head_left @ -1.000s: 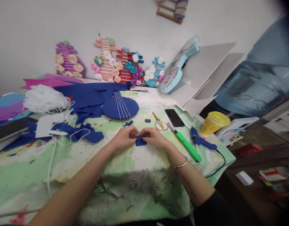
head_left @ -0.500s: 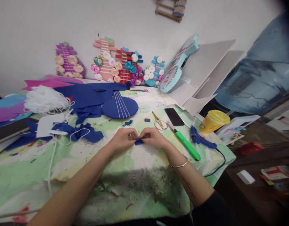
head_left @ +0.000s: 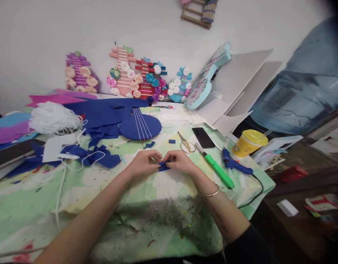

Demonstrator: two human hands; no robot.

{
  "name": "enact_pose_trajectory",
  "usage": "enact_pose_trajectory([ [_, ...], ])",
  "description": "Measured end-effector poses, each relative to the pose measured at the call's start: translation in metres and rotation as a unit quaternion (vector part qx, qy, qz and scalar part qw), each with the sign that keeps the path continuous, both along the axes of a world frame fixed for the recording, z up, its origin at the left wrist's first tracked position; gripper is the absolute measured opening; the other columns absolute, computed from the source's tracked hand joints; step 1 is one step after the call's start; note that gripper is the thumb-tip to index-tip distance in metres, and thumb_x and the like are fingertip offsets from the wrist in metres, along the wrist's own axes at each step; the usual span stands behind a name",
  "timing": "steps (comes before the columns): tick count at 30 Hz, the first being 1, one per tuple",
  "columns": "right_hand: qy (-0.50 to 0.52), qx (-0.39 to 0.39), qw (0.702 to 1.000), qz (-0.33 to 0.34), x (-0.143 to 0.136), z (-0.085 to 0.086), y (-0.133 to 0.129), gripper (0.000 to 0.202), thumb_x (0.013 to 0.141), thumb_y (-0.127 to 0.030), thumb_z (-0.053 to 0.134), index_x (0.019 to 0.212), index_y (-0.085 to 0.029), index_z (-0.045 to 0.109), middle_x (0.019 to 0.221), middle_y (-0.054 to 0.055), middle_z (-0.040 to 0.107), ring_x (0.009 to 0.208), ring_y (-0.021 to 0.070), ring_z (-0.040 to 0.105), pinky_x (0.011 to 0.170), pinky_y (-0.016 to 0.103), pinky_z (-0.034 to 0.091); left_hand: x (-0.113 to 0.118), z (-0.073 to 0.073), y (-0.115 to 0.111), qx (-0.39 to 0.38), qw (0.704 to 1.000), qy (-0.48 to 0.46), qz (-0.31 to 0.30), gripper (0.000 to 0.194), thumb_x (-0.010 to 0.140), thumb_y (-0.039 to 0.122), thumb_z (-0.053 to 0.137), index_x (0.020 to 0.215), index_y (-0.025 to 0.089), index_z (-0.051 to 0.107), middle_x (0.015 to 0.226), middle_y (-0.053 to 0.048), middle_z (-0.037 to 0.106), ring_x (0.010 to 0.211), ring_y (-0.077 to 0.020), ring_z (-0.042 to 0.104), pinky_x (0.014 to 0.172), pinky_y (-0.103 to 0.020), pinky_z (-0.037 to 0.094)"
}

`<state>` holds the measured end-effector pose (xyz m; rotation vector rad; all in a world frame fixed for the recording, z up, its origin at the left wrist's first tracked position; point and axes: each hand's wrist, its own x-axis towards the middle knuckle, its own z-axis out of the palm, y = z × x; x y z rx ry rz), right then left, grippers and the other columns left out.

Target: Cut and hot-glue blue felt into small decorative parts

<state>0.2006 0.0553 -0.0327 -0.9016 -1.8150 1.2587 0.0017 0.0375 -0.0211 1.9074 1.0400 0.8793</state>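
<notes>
Left hand (head_left: 141,162) and right hand (head_left: 182,161) pinch a small blue piece (head_left: 164,168) between their fingertips. Versus one second ago, less of its flat part shows below the grip; folding probably under way. Blue block (head_left: 172,141) lies just beyond.

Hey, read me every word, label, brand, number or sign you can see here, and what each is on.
No text can be read.
Yellow lidded cup: small dark marks, too small to make out.
Flat white packet with red markings: too blurred to read.
Black rectangular phone: no legible lettering.
</notes>
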Motion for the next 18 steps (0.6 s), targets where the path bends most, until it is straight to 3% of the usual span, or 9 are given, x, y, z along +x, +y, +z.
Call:
enact_pose_trajectory([
  [4, 0.066, -0.035, 0.996, -0.044, -0.002, 0.003, -0.001, 0.011, 0.065, -0.02, 0.068, 0.076, -0.016, 0.066, 0.07, 0.0, 0.067, 0.06, 0.0114, 0.058, 0.06, 0.025, 0.046, -0.002, 0.004, 0.003, -0.065, 0.99, -0.121, 0.014, 0.048, 0.057, 0.019, 0.079, 0.102, 0.015, 0.062, 0.101, -0.009, 0.068, 0.088, -0.021, 0.065, 0.072, -0.03, 0.053],
  [6, 0.107, -0.056, 0.991, -0.063, -0.004, 0.004, -0.005, 0.014, 0.067, -0.026, 0.069, 0.078, -0.017, 0.065, 0.072, 0.001, 0.068, 0.062, 0.0119, 0.06, 0.061, 0.026, 0.047, -0.002, 0.006, 0.002, -0.103, 0.981, -0.166, 0.003, 0.052, 0.056, 0.017, 0.079, 0.104, 0.015, 0.062, 0.099, -0.008, 0.068, 0.088, -0.0215, 0.066, 0.073, -0.031, 0.054],
  [12, 0.256, -0.219, 0.936, -0.104, -0.017, 0.009, -0.032, 0.028, 0.057, -0.025, 0.08, 0.078, -0.016, 0.063, 0.075, 0.003, 0.07, 0.066, 0.0144, 0.065, 0.065, 0.028, 0.051, 0.0, 0.006, 0.0, -0.15, 0.968, -0.203, -0.013, 0.032, 0.065, 0.029, 0.076, 0.092, 0.013, 0.069, 0.088, -0.007, 0.073, 0.081, -0.019, 0.067, 0.078, -0.031, 0.051],
  [15, 0.272, -0.256, 0.919, -0.128, -0.023, 0.008, -0.045, 0.03, 0.054, -0.023, 0.081, 0.074, -0.015, 0.061, 0.07, 0.002, 0.07, 0.063, 0.0144, 0.066, 0.063, 0.027, 0.052, 0.002, 0.006, -0.001, -0.141, 0.973, -0.184, 0.015, 0.026, 0.067, 0.031, 0.074, 0.085, 0.013, 0.071, 0.082, -0.006, 0.073, 0.074, -0.0174, 0.066, 0.073, -0.029, 0.051],
  [18, 0.256, -0.254, 0.921, -0.148, -0.028, 0.006, -0.053, 0.03, 0.054, -0.024, 0.082, 0.073, -0.016, 0.06, 0.064, 0.001, 0.069, 0.057, 0.0134, 0.064, 0.057, 0.024, 0.051, 0.004, 0.007, -0.002, -0.131, 0.977, -0.165, 0.023, 0.022, 0.067, 0.03, 0.072, 0.081, 0.013, 0.07, 0.078, -0.006, 0.073, 0.071, -0.0172, 0.065, 0.069, -0.029, 0.052],
])
